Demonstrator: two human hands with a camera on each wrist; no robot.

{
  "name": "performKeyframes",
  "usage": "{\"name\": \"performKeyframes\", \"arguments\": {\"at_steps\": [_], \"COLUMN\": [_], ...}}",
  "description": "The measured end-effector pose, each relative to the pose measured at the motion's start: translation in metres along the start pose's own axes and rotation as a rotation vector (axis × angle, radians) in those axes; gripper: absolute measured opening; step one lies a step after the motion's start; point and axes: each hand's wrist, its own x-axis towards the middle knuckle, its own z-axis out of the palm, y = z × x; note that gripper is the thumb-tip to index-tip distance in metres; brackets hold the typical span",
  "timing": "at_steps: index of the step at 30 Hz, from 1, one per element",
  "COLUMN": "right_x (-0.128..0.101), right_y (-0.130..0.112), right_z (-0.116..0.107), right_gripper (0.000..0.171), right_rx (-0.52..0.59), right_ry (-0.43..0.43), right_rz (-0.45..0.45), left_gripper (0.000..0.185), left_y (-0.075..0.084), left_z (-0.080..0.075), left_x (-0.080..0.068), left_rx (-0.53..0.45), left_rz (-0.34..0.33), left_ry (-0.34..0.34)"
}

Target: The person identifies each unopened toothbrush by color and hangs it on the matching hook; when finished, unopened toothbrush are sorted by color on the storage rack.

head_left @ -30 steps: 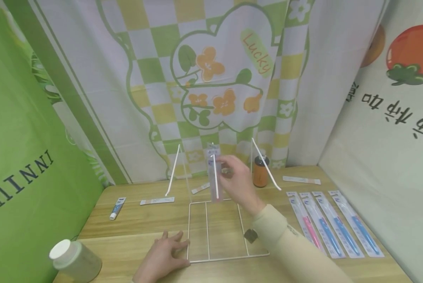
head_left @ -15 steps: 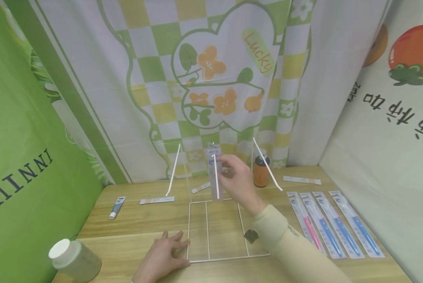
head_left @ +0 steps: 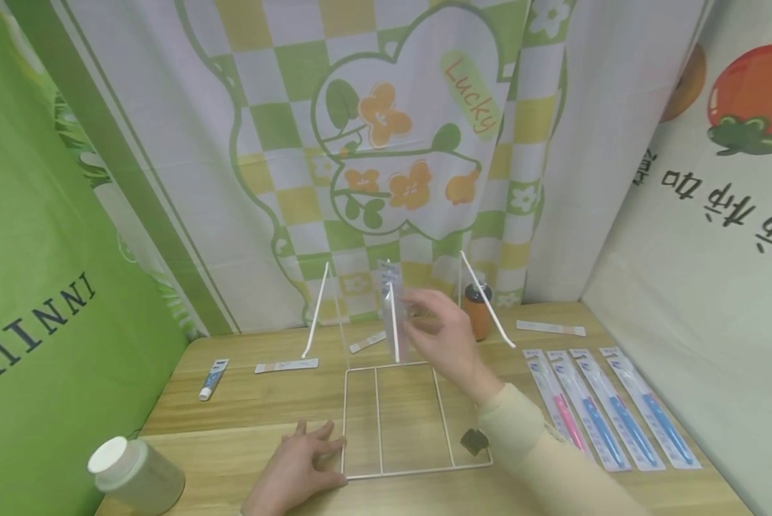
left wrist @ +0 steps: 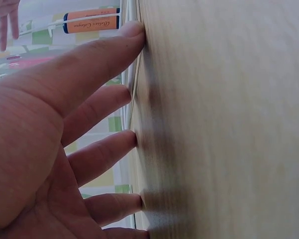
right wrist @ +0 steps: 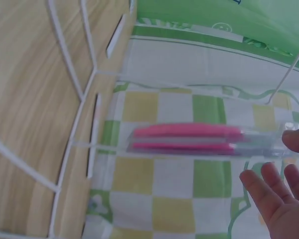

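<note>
A white wire rack (head_left: 378,423) with three long prongs stands mid-table. Packaged toothbrushes hang on its middle prong; in the right wrist view two toothbrush packs (right wrist: 189,132) with pink handles show, slightly blurred. My right hand (head_left: 446,337) is just right of these packs, its fingers extended and parted from the thumb. In the right wrist view the thumb (right wrist: 296,139) overlaps the packs' upper end, while the other fingers are apart from them. My left hand (head_left: 298,459) rests on the table with spread fingers, fingertips at the left wire of the rack's base.
Several packaged toothbrushes (head_left: 608,412) lie in a row at right. An orange bottle (head_left: 477,315) stands behind the rack. A toothpaste tube (head_left: 214,380) and a pale green jar (head_left: 137,476) are at left. Flat slim packets (head_left: 287,366) lie toward the back.
My right hand has loosened its pinch on the toothbrush pack and shifted right, its fingers straightening. The pack stays hanging, slightly turned. My left hand has not moved.
</note>
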Motion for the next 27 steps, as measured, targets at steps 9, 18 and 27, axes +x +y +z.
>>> {"name": "performKeyframes", "arguments": {"at_steps": [9,18,27], "right_x": [-0.031,-0.057,-0.072], "right_y": [0.023,0.055,0.069], "right_z": [-0.046,-0.096,-0.143], "right_gripper": [0.058,0.056,0.051], "right_rx": [-0.115,-0.331,-0.355], "right_ry": [-0.07,-0.098,-0.202], "right_rz": [0.06,0.073,0.376], "left_gripper": [0.065,0.064,0.065], "left_y": [0.002,0.003,0.003], "left_z": [0.0,0.002,0.002], "left_x": [-0.001,-0.001,-0.001], "left_rx": [0.002,-0.004,0.004], "left_rz": [0.0,-0.006,0.0], "left_ry": [0.018,0.015,0.023]}}
